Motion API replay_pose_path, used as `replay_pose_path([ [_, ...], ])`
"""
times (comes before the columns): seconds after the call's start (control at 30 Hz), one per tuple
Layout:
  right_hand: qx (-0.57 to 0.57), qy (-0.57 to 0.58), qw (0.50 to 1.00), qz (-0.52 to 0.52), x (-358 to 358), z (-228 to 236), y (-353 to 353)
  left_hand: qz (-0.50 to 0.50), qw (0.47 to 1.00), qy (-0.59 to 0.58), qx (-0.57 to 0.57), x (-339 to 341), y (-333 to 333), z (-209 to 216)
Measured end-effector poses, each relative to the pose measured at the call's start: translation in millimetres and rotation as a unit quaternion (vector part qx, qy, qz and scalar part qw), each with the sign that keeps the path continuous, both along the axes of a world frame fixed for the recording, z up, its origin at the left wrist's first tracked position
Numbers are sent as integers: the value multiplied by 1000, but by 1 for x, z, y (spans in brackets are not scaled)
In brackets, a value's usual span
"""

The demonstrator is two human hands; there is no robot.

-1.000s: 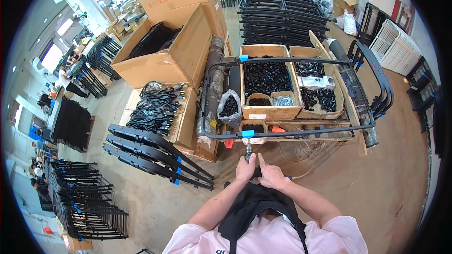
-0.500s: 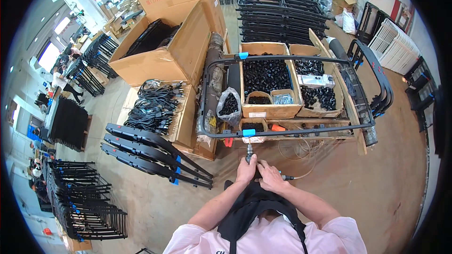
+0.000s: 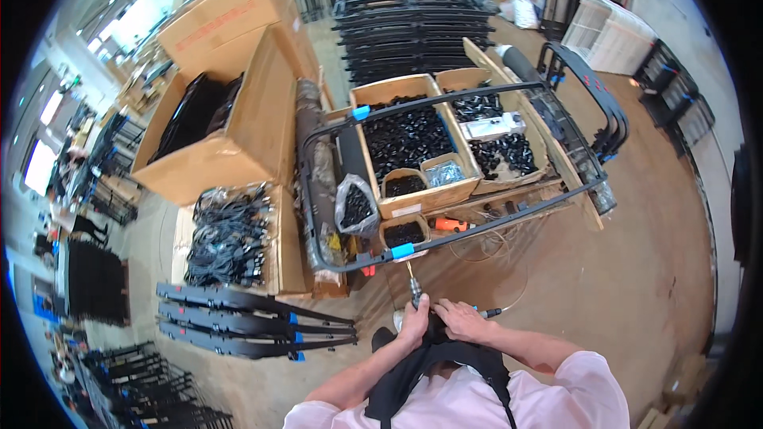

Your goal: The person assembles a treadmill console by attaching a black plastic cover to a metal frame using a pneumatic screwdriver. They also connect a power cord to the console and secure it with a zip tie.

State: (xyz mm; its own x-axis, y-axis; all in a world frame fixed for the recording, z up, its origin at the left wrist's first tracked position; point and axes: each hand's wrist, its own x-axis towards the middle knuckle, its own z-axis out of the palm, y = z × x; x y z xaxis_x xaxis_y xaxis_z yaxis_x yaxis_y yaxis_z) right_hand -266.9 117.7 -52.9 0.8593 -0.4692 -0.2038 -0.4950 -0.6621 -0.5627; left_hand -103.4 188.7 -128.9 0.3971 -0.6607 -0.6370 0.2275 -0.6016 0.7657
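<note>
A hand drill [image 3: 415,290] with a silver chuck and a thin bit points away from me, close under the near bar of a black rectangular frame [image 3: 477,232]. Fingers of my left hand [image 3: 414,321] are wrapped round the drill's body just behind the chuck. My right hand [image 3: 461,320] is closed at the drill's rear part, most of which is hidden by the hands. A hose fitting [image 3: 490,313] sticks out to the right of that hand. Blue tape [image 3: 404,251] wraps the frame's near bar, slightly above the bit; a second blue piece [image 3: 361,113] sits on the far bar.
Under the frame stand cartons of black plastic parts [image 3: 409,139], screws [image 3: 444,174] and a plastic bag [image 3: 357,205]. An orange tool [image 3: 451,225] lies behind the near bar. Cables [image 3: 226,234] and curved black frames [image 3: 230,322] are at left. Large cartons [image 3: 262,103] rise beyond.
My view has swung, so the bench and frame appear tilted and shifted left. Both hands still grip the drill; its bit now shows just below the blue tape.
</note>
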Motion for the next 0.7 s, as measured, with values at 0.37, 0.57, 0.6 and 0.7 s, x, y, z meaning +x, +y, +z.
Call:
replay_pose_path([
  [0.37, 117, 58, 923, -363, -85, 13, -37, -573, 799, -153, -99, -4, -110, 60],
  [0.57, 58, 67, 843, -531, -144, -18, -145, -526, 795, -147, -263, -27, -222, 110],
  [0.6, 46, 62, 834, -547, -159, -26, -166, -522, 797, -160, -259, -34, -246, 120],
  [0.7, 32, 79, 823, -561, -201, -54, -237, -476, 803, -211, -292, -54, -330, 112],
])
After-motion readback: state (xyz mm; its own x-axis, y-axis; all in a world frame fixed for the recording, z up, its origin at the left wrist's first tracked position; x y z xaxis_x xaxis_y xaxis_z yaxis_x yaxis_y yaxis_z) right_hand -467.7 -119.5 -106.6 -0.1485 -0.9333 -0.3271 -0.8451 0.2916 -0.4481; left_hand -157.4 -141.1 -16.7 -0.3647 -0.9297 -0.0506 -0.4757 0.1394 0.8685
